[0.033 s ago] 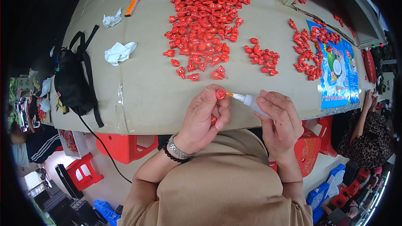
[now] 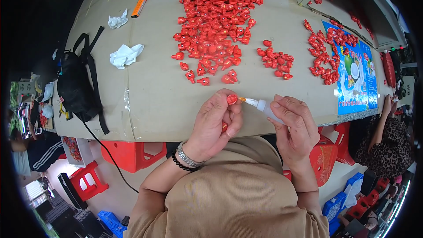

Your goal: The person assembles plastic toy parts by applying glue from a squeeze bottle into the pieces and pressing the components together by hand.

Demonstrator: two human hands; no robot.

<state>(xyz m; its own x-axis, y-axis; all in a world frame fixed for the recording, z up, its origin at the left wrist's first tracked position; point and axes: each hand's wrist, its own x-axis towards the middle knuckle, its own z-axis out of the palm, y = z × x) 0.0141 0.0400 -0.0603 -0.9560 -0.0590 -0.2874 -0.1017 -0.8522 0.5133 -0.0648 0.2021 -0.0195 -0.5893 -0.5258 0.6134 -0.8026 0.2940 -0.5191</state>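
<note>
My left hand point(image 2: 216, 121) pinches a small red figure-like piece point(image 2: 232, 99) between thumb and forefinger. A second red piece point(image 2: 224, 126) shows in the curl of its lower fingers. Between the fingers and thumb of my right hand point(image 2: 294, 125) is a white squeeze bottle point(image 2: 269, 109), tilted, its narrow amber tip point(image 2: 243, 99) at the right side of the pinched piece. Whether the tip touches it I cannot tell. Just beyond my hands, a big heap of red pieces point(image 2: 216, 22) with gold marks spreads over the table; a few point(image 2: 230, 77) lie loose at its near end.
A smaller red cluster point(image 2: 277, 61) and a curving row point(image 2: 318, 53) lie to the right, partly on a blue printed sheet point(image 2: 352, 75). Crumpled tissues point(image 2: 126, 56), an orange tube-like stick point(image 2: 139, 6) and a black bag point(image 2: 78, 86) are left. A co-worker point(image 2: 385, 136) sits at far right.
</note>
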